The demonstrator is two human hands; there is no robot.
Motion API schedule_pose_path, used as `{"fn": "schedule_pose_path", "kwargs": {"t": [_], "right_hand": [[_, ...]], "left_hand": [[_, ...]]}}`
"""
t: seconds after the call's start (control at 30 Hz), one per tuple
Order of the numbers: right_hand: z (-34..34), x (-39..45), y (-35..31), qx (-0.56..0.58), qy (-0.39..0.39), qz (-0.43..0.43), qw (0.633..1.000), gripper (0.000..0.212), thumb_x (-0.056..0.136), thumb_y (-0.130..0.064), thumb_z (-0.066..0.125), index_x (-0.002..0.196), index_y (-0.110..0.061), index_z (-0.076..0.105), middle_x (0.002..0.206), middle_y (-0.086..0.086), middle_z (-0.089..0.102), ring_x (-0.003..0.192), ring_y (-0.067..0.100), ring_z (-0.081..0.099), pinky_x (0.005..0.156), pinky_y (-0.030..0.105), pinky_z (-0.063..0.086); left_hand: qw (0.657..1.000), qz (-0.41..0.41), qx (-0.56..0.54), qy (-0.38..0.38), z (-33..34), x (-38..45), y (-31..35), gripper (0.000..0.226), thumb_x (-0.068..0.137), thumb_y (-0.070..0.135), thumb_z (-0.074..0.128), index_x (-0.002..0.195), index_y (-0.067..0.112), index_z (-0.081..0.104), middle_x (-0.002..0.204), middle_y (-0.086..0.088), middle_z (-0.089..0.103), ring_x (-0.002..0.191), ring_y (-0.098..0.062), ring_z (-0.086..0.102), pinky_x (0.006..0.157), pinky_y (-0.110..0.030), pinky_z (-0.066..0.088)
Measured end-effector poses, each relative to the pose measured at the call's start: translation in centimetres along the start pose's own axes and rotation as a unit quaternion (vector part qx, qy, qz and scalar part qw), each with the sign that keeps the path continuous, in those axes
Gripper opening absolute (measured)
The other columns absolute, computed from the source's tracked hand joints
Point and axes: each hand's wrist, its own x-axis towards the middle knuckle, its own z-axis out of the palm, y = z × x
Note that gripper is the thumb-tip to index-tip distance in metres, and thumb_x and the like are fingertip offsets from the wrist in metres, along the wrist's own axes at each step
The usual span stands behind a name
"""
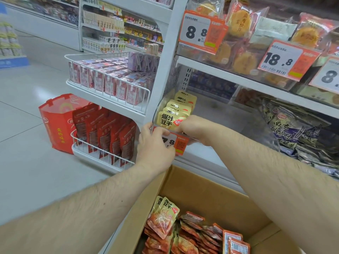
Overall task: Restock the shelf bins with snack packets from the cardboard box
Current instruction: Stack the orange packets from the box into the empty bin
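Note:
A clear plastic shelf bin (256, 123) holds a row of several yellow snack packets (178, 108) standing at its left front. My right hand (196, 128) grips the frontmost yellow packet (169, 120) at the bin's front edge. My left hand (153, 147) holds the bin's front lip, over the orange price tag (180, 143). Below, an open cardboard box (207, 197) contains several orange and yellow snack packets (165, 217) in loose stacks.
A white wire-basket end rack (108, 92) with pink cartons and red pouches stands to the left. A red paper bag (58, 123) sits on the floor beside it. Dark snack bags (297, 131) fill the bin to the right. Shelves above carry pastry packs and price tags.

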Motion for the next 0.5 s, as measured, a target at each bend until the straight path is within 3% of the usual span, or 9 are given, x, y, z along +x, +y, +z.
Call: {"fn": "schedule_pose_path", "kwargs": {"t": [0.1, 0.23, 0.33, 0.4, 0.47, 0.5], "right_hand": [[0.0, -0.5, -0.2, -0.053, -0.014, 0.007, 0.998, 0.022, 0.094, -0.019, 0.052, 0.099, -0.011, 0.071, 0.093, 0.009, 0.075, 0.082, 0.021, 0.068, 0.085, 0.038, 0.056], [-0.2, -1.5, -0.4, -0.086, -0.021, 0.022, 0.996, 0.025, 0.096, -0.026, 0.048, 0.101, -0.014, 0.069, 0.094, 0.008, 0.075, 0.087, 0.021, 0.069, 0.090, 0.040, 0.052], [-0.6, -3.4, -0.2, -0.079, -0.006, 0.004, 0.997, 0.024, 0.099, -0.035, 0.049, 0.085, -0.020, 0.062, 0.090, 0.002, 0.067, 0.078, 0.016, 0.059, 0.072, 0.031, 0.048], [-0.6, -4.6, 0.9, -0.122, 0.097, -0.061, 0.986, 0.023, 0.096, -0.038, 0.055, 0.083, -0.019, 0.059, 0.083, -0.004, 0.058, 0.075, 0.016, 0.054, 0.062, 0.029, 0.041], [0.4, -5.9, 3.1, -0.173, 0.289, -0.189, 0.922, 0.019, 0.091, -0.031, 0.058, 0.096, -0.014, 0.064, 0.093, 0.000, 0.060, 0.086, 0.020, 0.058, 0.072, 0.033, 0.046], [1.3, -6.7, 4.6, -0.154, 0.359, -0.265, 0.881, 0.018, 0.088, -0.026, 0.058, 0.095, -0.013, 0.066, 0.092, 0.001, 0.062, 0.085, 0.020, 0.058, 0.073, 0.033, 0.046]], "left_hand": [[1.000, -0.005, 0.001, -0.006, 0.1, 0.0, -0.1, 0.033, 0.086, 0.016, 0.064, 0.117, 0.023, 0.053, 0.154, -0.001, 0.016, 0.142, -0.021, 0.019, 0.116, -0.039, 0.026], [1.000, -0.020, -0.012, 0.002, 0.0, 0.0, 0.2, 0.030, 0.085, 0.015, 0.064, 0.109, 0.026, 0.051, 0.151, -0.002, 0.020, 0.140, -0.022, 0.021, 0.116, -0.040, 0.026], [0.994, -0.086, -0.053, 0.040, 0.3, -0.5, 0.1, 0.026, 0.084, 0.017, 0.066, 0.104, 0.026, 0.051, 0.131, 0.000, 0.032, 0.127, -0.023, 0.035, 0.109, -0.040, 0.036], [0.988, -0.123, -0.095, 0.016, 0.8, -1.2, -0.1, 0.019, 0.086, 0.015, 0.064, 0.098, 0.023, 0.052, 0.115, 0.002, 0.043, 0.105, -0.019, 0.050, 0.088, -0.037, 0.048], [0.981, -0.139, -0.122, -0.063, 1.7, -2.0, -0.4, 0.014, 0.089, 0.010, 0.059, 0.098, 0.019, 0.052, 0.099, 0.000, 0.053, 0.079, -0.012, 0.052, 0.062, -0.028, 0.043], [0.978, -0.139, -0.114, -0.108, 2.2, -2.4, -0.6, 0.014, 0.090, 0.009, 0.058, 0.099, 0.018, 0.053, 0.093, 0.000, 0.054, 0.073, -0.011, 0.050, 0.057, -0.027, 0.039]]}}
